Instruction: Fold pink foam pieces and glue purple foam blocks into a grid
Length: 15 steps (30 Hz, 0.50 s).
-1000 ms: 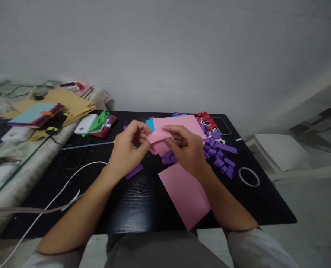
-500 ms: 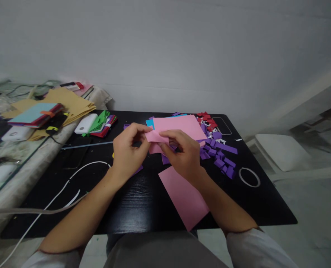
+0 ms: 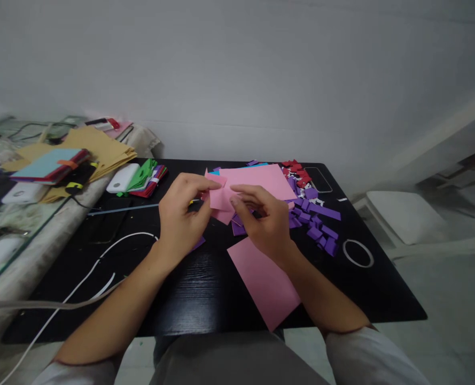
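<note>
Left grip (image 3: 183,214) holds small pink paper (image 3: 221,200), creased and folded unevenly

And here, over the desk (image 3: 197,299), a paper slip (image 3: 221,201) is held between left hand (image 3: 184,214) and right hand (image 3: 267,220). Behind it, a far sheet (image 3: 263,179) is laid toward the back edge; before it, a near sheet (image 3: 263,283) is spread by the front edge. Paper pieces (image 3: 310,193) are heaped near the back right corner, a ring (image 3: 344,249) is set by the right edge, a bundle (image 3: 143,176) is parked at the back left corner.
</note>
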Each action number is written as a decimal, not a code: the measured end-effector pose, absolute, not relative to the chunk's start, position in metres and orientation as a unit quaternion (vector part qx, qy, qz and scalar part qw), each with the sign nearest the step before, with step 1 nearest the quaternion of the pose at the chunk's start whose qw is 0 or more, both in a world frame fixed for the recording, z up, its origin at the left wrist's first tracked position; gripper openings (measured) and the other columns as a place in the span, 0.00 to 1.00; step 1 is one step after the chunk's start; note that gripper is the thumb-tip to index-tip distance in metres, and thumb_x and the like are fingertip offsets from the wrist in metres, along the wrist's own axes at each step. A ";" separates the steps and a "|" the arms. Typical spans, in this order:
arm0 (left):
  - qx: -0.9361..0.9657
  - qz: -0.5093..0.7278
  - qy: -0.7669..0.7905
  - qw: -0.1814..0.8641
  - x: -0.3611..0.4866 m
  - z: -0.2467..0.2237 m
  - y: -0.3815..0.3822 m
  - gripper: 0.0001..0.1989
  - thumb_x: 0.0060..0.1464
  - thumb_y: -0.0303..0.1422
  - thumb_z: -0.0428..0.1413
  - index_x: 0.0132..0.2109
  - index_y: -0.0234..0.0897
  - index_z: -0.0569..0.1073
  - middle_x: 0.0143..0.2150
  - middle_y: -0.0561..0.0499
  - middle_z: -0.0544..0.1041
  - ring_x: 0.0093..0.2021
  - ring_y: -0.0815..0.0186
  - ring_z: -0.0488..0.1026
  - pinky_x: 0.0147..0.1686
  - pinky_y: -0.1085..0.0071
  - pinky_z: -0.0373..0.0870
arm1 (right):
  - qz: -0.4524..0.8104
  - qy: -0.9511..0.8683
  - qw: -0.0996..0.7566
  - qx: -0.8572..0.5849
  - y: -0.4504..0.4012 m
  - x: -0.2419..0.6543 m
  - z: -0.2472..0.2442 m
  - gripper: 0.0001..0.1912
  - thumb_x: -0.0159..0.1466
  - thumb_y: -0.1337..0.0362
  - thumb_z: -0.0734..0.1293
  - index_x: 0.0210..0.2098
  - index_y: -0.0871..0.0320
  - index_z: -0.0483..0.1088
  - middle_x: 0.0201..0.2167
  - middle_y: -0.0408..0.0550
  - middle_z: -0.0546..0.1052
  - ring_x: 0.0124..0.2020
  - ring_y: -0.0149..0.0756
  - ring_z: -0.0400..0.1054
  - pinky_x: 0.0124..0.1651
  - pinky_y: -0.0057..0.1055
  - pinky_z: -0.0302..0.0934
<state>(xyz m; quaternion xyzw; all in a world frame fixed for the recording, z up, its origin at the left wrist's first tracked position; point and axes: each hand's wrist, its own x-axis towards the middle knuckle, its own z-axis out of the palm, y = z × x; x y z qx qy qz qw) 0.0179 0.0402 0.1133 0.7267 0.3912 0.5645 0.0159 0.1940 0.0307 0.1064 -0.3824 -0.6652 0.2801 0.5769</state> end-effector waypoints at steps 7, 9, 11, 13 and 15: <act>0.699 0.557 0.446 -0.036 0.023 0.111 0.036 0.06 0.56 0.25 0.61 0.37 0.39 0.71 0.33 0.53 0.73 0.33 0.66 0.70 0.36 0.66 0.69 | 0.421 -0.542 0.608 -0.400 0.037 0.192 0.109 0.06 0.63 0.61 0.75 0.38 0.54 0.78 0.33 0.43 0.82 0.33 0.34 0.80 0.40 0.33 0.79; 0.728 0.534 0.427 -0.037 0.024 0.112 0.033 0.04 0.57 0.26 0.59 0.38 0.40 0.72 0.37 0.50 0.76 0.40 0.61 0.73 0.43 0.60 0.70 | 0.451 -0.515 0.613 -0.395 0.038 0.192 0.110 0.07 0.62 0.60 0.76 0.37 0.54 0.76 0.32 0.42 0.81 0.33 0.34 0.79 0.40 0.34 0.80; 0.742 0.524 0.418 -0.016 0.025 0.114 0.032 0.05 0.56 0.28 0.59 0.41 0.40 0.73 0.43 0.46 0.77 0.47 0.56 0.74 0.49 0.55 0.70 | 0.481 -0.501 0.610 -0.382 0.039 0.191 0.110 0.08 0.60 0.61 0.77 0.36 0.54 0.76 0.32 0.41 0.79 0.34 0.34 0.78 0.41 0.35 0.80; 0.733 0.532 0.423 0.008 0.025 0.114 0.032 0.08 0.56 0.30 0.60 0.44 0.40 0.72 0.46 0.45 0.76 0.50 0.54 0.74 0.51 0.53 0.70 | 0.507 -0.494 0.601 -0.371 0.040 0.191 0.109 0.09 0.59 0.61 0.77 0.35 0.54 0.75 0.31 0.41 0.78 0.34 0.33 0.77 0.42 0.35 0.80; 0.712 0.550 0.437 0.008 0.025 0.113 0.034 0.09 0.56 0.31 0.61 0.44 0.40 0.71 0.47 0.45 0.76 0.51 0.54 0.74 0.51 0.53 0.70 | 0.522 -0.488 0.596 -0.366 0.041 0.191 0.108 0.09 0.58 0.61 0.77 0.35 0.54 0.75 0.31 0.41 0.78 0.35 0.34 0.77 0.43 0.35 0.80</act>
